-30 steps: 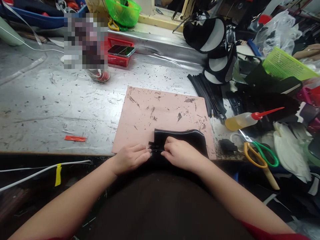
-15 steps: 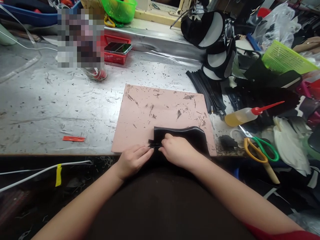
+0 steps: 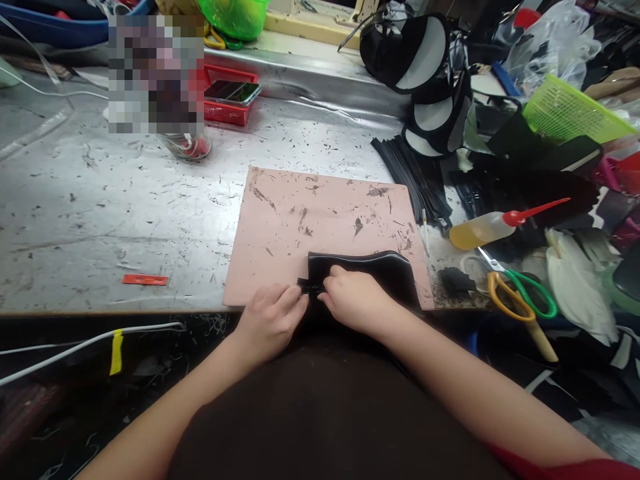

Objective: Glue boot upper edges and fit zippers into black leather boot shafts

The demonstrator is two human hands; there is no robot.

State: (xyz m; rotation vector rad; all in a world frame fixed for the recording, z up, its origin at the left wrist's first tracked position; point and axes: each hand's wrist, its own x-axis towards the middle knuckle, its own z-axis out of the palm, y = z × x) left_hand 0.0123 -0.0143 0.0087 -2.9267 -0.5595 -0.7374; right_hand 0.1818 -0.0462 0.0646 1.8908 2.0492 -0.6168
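Note:
A shiny black leather-like piece [image 3: 370, 263] lies on the front edge of a pink board [image 3: 280, 220]. Its lower part runs down toward my lap, out of clear sight. My left hand [image 3: 273, 313] pinches the left end of a narrow black strip, which looks like a zipper [image 3: 313, 288], at the piece's left edge. Close beside it, my right hand [image 3: 353, 297] is closed over the same piece, fingertips on the strip. A small gap with the dark strip shows between the hands. The undersides of the fingers are hidden.
To the right lie a bundle of black strips [image 3: 410, 177], a bottle with a red nozzle [image 3: 483, 230] and scissors [image 3: 520, 293]. A red basket [image 3: 227, 113] with a phone stands at the back. An orange-red piece [image 3: 145, 280] lies left, near the metal table's edge [image 3: 75, 311].
My left hand's fingers have curled in more, and its knuckles have risen slightly at the strip's end. My right hand stays in place on the black piece.

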